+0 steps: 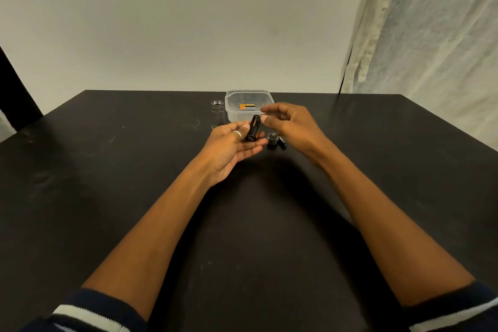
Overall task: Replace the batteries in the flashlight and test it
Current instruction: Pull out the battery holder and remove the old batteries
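Two bare hands are up over the middle of a black surface (134, 197). Left hand (229, 151) is palm-up and mostly spread, with the thumb (silver ring on it) pressing a black flashlight body (254, 128) against the fingers, so it's holding that tube tilted with one open end facing near. Right hand (288, 124) is loosely curled just right of the tube's far end, thumb and forefinger close together near the tip; can't tell if they're actually touching it or pinching anything.

On the surface just right of the left hand sits a small black end cap (272, 139), and touching or right beside it lies a dark battery (282, 141). Behind the hands, toward the far edge, there's a clear plastic tub (234, 113) with an orange-and-black battery (248, 107) lying inside. Left of the tub stands a small clear ringed piece (217, 105), hard to say what it is.

Plain pale wall behind, a light curtain (431, 35) hanging on the right, something dark at the far left edge. Plenty of bare surface to the left, right and near side of the hands.
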Tool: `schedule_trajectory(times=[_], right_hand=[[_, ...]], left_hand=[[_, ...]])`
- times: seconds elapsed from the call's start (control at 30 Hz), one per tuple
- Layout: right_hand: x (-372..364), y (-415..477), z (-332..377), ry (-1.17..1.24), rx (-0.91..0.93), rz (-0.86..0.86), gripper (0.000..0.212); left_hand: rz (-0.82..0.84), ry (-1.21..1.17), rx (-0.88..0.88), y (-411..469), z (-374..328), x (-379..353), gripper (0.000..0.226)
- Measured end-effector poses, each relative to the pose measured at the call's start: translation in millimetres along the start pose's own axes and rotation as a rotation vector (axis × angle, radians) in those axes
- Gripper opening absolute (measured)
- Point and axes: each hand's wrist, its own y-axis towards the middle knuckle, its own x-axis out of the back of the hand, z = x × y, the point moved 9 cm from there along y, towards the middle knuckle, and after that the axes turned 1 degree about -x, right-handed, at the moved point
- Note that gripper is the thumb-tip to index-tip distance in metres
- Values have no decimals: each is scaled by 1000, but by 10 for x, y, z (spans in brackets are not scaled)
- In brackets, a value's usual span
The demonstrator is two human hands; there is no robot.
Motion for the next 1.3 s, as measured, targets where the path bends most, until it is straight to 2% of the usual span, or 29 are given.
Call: schedule_trajectory(times=[0.17,0.33,0.4,0.5,0.7,0.87,1.3], right_hand=[[-59,-24,-35,182,-26,31,16],[-31,-15,-68,185,-27,-7,13],[-18,-18,-37,100,14,-33,14],[19,-47,108,-170,146,-97,17],[-141,-163,348,-476,400,-49,39],[-137,-201,364,-544,407,-40,58],[-182,-217,331,-661,376,-52,65]], left_hand=[[55,74,-1,-25,-7,-56,27],[64,59,22,-44,-10,-85,32],[52,52,22,-40,-7,-73,29],[13,9,25,-23,2,-34,24],[-65,-41,29,14,14,52,19],[-81,-27,21,8,12,53,19],[-52,112,-5,-3,-11,21,22]])
